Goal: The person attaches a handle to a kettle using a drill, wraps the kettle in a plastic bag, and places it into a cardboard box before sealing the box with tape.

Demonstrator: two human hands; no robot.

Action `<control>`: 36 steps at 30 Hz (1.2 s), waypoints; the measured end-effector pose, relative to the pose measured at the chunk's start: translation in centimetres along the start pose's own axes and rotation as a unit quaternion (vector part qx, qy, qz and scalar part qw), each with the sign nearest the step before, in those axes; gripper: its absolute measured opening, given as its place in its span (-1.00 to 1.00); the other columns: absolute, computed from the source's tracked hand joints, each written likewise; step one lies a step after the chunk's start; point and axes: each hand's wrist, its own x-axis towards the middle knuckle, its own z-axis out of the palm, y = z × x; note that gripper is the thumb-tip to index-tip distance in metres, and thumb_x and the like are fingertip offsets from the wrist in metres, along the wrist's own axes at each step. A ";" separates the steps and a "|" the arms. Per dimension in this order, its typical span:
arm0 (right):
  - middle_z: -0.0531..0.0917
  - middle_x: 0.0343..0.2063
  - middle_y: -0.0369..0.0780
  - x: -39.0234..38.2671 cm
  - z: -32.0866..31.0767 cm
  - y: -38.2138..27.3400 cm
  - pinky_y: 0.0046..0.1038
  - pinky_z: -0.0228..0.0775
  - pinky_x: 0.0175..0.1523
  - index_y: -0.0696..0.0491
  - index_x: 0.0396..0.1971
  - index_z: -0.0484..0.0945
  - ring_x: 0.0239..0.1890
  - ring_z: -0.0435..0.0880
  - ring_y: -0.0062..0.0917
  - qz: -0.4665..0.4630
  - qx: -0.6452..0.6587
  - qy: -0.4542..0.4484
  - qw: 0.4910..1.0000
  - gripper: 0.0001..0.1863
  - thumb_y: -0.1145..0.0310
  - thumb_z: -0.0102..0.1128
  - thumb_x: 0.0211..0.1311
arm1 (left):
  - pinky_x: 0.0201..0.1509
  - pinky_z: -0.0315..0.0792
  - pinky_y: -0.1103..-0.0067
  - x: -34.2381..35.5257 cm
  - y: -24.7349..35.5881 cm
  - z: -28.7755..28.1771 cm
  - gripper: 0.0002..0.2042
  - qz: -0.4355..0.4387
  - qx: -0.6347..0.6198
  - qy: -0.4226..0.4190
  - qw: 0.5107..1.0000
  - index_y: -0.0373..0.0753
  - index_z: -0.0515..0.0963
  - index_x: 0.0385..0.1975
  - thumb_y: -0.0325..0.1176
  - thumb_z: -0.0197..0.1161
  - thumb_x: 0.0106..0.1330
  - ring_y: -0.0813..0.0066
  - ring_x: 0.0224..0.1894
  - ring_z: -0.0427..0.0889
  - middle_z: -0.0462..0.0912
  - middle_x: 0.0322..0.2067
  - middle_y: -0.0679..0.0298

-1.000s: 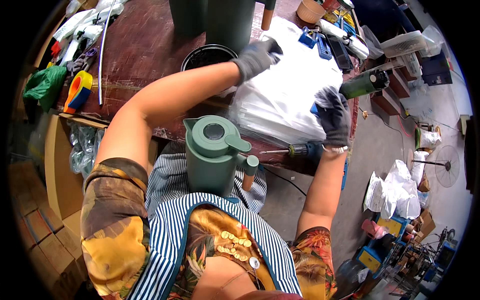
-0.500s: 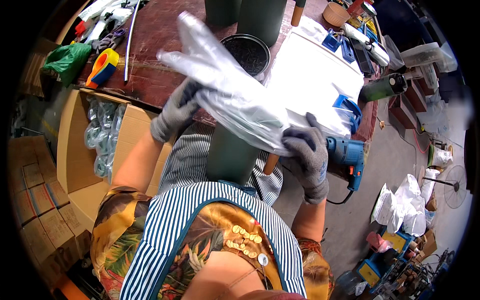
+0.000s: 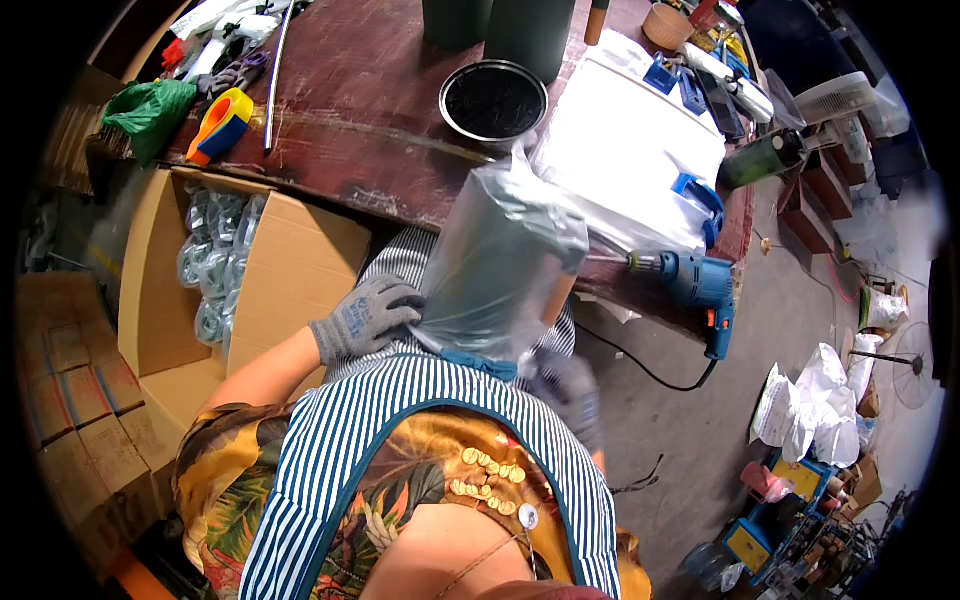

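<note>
Item: green jug (image 3: 497, 262), upright in the person's lap against the striped apron (image 3: 420, 420), wholly sheathed in a clear plastic bag (image 3: 520, 215). Its shape reads only dimly through the film. The bag's closed end peaks at top; its open mouth gathers at the jug's base.

Left hand (image 3: 362, 318): grey knit glove, fingers curled narrow and pressed on the bag's lower left edge, pinning film against the jug.

Right hand (image 3: 572, 385): gloved, blurred, low at the bag's right underside. Whether its fingers are closed on the film cannot be told.

Step in hand, as judged: bagging the jug; the sleeve looks fully drawn down and is being gathered at the base. The next move would call for both hands to keep the film taut and support the jug from below.

Surroundings: an open cardboard box (image 3: 285, 255) of bagged goods just to the left; the dark red tabletop (image 3: 350, 130) ahead, bearing a round metal tin (image 3: 493, 100) and a stack of white bags (image 3: 630, 160); a blue electric drill (image 3: 695, 285) at the tabletop's right edge.
</note>
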 end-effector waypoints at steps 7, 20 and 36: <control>0.69 -0.13 -0.07 12.0 1.3 -3.6 -0.38 0.46 0.05 0.21 0.19 0.42 -0.11 0.66 -0.38 0.131 0.083 0.104 0.982 -0.38 0.17 0.37 0.25 | 0.29 0.34 0.18 0.6 -0.9 -6.0 -0.56 -0.098 -0.248 -0.110 0.957 -0.19 0.55 0.12 -0.48 0.20 0.18 -0.06 0.18 0.51 0.55 0.13 -0.01; 0.45 0.21 -0.01 9.5 9.7 -3.3 -0.22 0.37 0.26 0.23 0.19 0.36 0.18 0.49 -0.18 -0.124 0.153 0.094 0.976 -0.26 0.25 0.50 0.04 | 0.14 0.44 0.31 0.5 0.1 -16.4 -0.65 0.080 0.146 0.198 0.966 0.07 0.61 -0.06 -0.18 0.41 0.11 0.21 -0.02 0.59 0.64 -0.19 0.30; 0.61 0.02 -0.04 15.2 10.3 -6.7 -0.34 0.44 0.19 0.19 -0.01 0.59 0.11 0.61 -0.23 -0.104 -0.124 -0.159 0.974 -0.69 0.48 0.26 0.26 | 0.16 0.33 0.21 -44.7 -19.7 -11.7 -0.75 -0.647 0.373 -0.126 0.653 0.15 0.60 -0.04 -0.11 0.05 0.39 0.27 0.12 0.53 0.65 -0.05 0.36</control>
